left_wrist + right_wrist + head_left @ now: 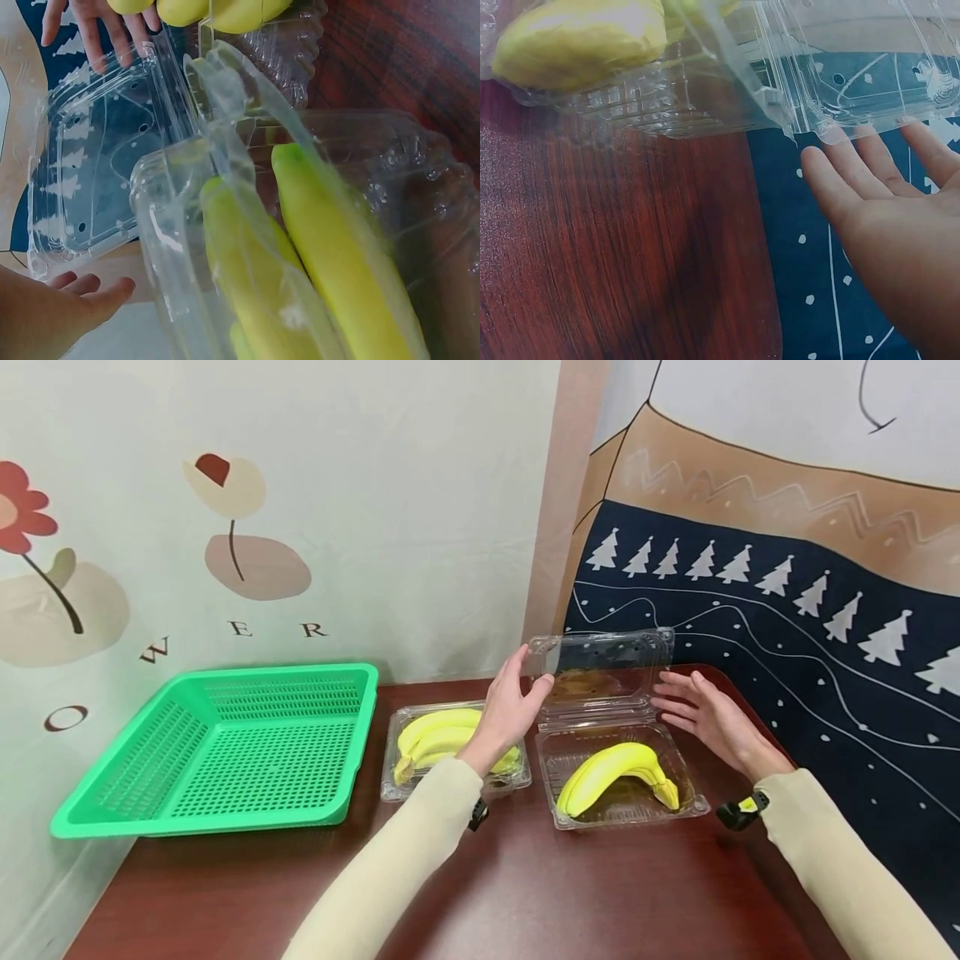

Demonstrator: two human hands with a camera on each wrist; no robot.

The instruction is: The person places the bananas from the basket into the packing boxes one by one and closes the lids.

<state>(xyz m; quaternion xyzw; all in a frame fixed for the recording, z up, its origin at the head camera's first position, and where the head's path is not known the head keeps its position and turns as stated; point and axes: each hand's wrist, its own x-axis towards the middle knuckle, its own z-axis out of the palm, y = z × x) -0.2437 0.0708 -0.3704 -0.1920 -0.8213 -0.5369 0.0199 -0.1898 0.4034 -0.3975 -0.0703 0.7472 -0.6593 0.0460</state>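
A clear plastic clamshell box [566, 822] stands on the table with its lid [600, 664] raised at the back. Inside its base lies a bunch of bananas [611, 772]. My left hand [512, 706] is at the lid's left side, fingers extended, with nothing gripped. At the lid's right edge is my right hand [708, 718]; in the right wrist view its straight fingertips [840, 146] touch or nearly touch the clear plastic. Left of this box, partly behind my left forearm, sits a second clear box [388, 777], its lid down over more bananas [322, 225].
A green plastic basket [225, 822] with perforated sides stands on the left of the dark red wooden table [570, 893]. Patterned cloths hang behind: a pale flowered one [420, 527] and a dark blue one with white trees [825, 660] close to the right table edge.
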